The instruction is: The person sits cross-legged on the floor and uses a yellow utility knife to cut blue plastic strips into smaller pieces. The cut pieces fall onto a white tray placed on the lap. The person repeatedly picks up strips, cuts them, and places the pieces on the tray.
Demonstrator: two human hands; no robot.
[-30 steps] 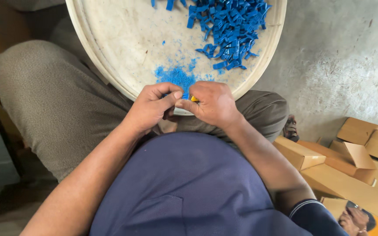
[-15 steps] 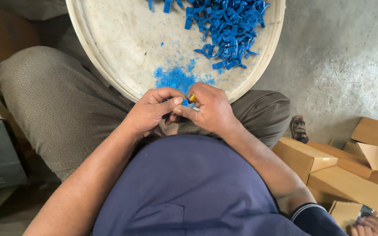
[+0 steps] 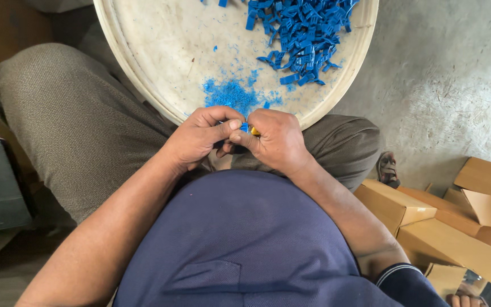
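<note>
Your left hand (image 3: 203, 136) and right hand (image 3: 274, 139) meet at the near rim of the wide, round, off-white shallow tray (image 3: 160, 62) that rests across your lap, and between them they pinch a small blue plastic piece (image 3: 245, 127) with a bit of yellow-orange (image 3: 254, 131) showing against the right fingers. Both sets of fingers are curled together and clamped on that piece, thumbs touching or nearly so; what the yellow-orange bit is stays too small to tell. Just beyond your knuckles lies a patch of fine blue plastic crumbs (image 3: 231, 94), and farther off, toward the far right of the tray, sits the loose heap of blue plastic pieces (image 3: 302, 37). By the look of it you are in the middle of working one piece, trimming or fitting it over the tray. The next move probably calls for a steady pinch held over the tray so anything shed falls inside the rim. Brown cardboard boxes (image 3: 427, 222) stand on the floor at your right.
</note>
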